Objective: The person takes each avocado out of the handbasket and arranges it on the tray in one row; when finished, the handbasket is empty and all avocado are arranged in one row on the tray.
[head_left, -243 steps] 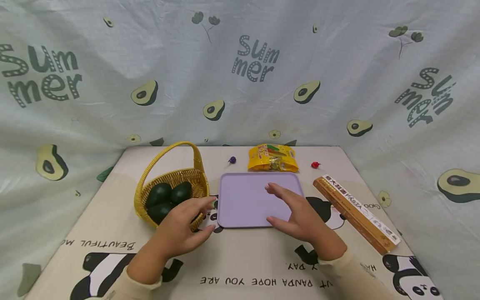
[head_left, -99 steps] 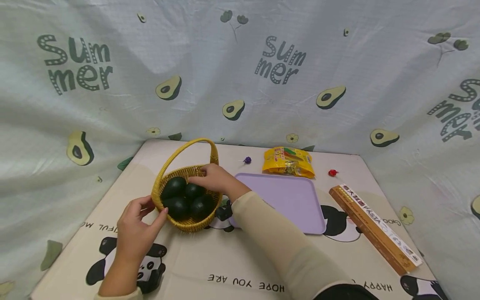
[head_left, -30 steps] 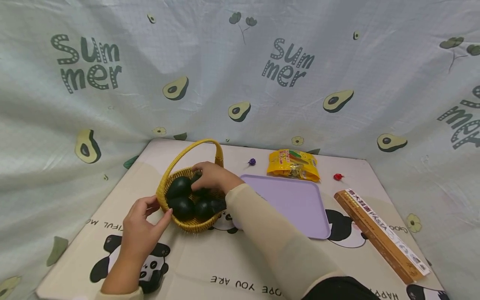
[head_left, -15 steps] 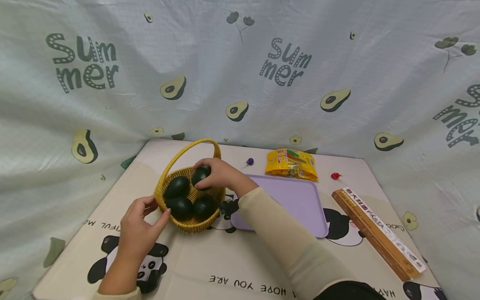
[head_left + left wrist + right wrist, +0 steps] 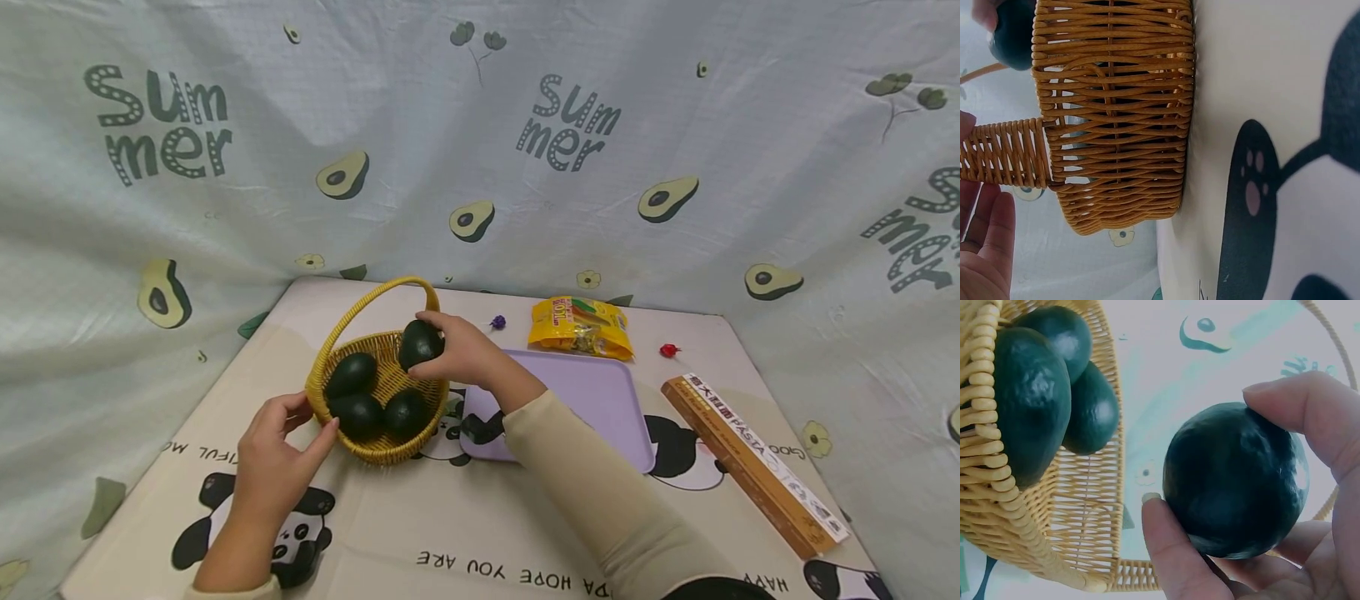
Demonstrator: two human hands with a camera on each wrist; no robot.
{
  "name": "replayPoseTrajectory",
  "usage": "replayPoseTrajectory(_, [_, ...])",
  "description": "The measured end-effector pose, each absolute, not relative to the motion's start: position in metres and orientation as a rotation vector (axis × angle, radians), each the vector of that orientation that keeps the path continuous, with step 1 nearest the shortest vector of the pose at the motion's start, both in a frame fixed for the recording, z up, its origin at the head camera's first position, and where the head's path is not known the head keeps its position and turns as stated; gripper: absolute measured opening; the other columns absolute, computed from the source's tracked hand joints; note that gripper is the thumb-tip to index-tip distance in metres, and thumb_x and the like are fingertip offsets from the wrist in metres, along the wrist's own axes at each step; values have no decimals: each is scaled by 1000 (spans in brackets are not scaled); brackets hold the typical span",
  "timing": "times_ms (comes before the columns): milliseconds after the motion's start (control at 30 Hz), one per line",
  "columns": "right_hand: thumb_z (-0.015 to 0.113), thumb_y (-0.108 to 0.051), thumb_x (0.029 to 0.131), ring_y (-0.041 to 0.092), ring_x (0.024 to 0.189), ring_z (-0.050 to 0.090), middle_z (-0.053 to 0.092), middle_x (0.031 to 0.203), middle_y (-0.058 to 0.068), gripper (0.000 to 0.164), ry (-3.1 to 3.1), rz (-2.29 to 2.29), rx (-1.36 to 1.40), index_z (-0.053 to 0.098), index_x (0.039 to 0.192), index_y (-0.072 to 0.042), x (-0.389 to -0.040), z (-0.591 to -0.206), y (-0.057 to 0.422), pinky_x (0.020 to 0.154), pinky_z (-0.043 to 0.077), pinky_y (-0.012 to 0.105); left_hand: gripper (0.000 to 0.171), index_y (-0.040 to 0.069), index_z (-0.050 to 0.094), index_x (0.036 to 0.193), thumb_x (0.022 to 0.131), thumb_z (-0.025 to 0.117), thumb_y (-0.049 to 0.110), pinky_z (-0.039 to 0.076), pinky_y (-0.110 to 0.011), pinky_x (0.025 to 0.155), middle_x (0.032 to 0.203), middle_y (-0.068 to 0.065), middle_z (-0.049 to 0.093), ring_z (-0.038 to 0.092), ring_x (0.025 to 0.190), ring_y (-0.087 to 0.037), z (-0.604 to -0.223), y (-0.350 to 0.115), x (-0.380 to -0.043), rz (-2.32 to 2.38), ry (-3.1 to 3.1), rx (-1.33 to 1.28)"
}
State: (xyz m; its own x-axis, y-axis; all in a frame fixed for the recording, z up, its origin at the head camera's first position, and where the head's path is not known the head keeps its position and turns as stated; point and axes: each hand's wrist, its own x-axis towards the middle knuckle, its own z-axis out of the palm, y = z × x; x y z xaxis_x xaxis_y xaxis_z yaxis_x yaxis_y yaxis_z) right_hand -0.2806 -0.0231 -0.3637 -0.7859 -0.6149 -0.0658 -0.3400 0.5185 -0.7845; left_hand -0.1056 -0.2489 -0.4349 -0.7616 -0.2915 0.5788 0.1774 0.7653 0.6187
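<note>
My right hand [image 5: 471,354] grips a dark green avocado [image 5: 421,345] between thumb and fingers, at the right side of the yellow wicker basket's rim. The right wrist view shows this avocado [image 5: 1235,481] raised above the rim, its rounded end toward the camera. Inside the basket [image 5: 382,454] lie three more avocados, one of them at the front right [image 5: 407,414]. My left hand [image 5: 276,446] holds the basket at its left side. Seen from the left wrist, thumb and fingers lie either side of the base of the woven handle [image 5: 1007,153].
A lilac tray [image 5: 592,400] lies right of the basket, partly behind my right forearm. Behind it are a yellow snack bag [image 5: 581,327], a purple wrapped lollipop [image 5: 498,322] and a red one [image 5: 669,351]. A long pasta box [image 5: 753,462] lies at the right.
The right hand has gone from the tray area into the basket, taken hold of an avocado and lifted it up and rightward. The left hand has moved onto the basket's left side and stayed.
</note>
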Motion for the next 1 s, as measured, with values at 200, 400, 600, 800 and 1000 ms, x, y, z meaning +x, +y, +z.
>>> replayPoseTrajectory(200, [86,-28,79,26,122,61,49,151,5,91,2404,-1245,-831,39,157,-26,-272,-364,-8,89,64,39,51,-1,62,119,75,89,2,36,8,93,110,-13,65,68,104,-28,-435,-249,-106,-893,-2266,75])
replayPoseTrajectory(400, [85,-27,78,29,122,61,52,147,5,90,2417,-1313,-817,40,156,-24,-268,-372,4,86,64,42,52,-2,61,120,76,88,2,36,7,93,111,-13,65,68,104,-29,-436,-249,-106,-901,-2262,68])
replayPoseTrajectory(600, [85,-28,76,30,125,59,48,151,3,90,2467,-1355,-742,40,154,-29,-266,-380,12,86,64,45,52,-1,61,120,75,89,1,37,7,94,111,-14,65,68,104,-29,-438,-251,-107,-901,-2260,57])
replayPoseTrajectory(800, [86,-28,76,29,128,57,50,150,1,89,2457,-1418,-703,42,153,-32,-264,-387,19,86,64,44,52,-2,61,119,75,88,0,38,7,93,111,-13,65,68,104,-28,-438,-250,-107,-921,-2255,58])
replayPoseTrajectory(1000, [88,-28,77,28,128,57,52,149,1,88,2459,-1438,-655,44,153,-30,-263,-393,25,89,64,45,53,-3,59,119,75,88,-2,39,6,92,112,-14,64,67,104,-27,-437,-250,-107,-945,-2259,70])
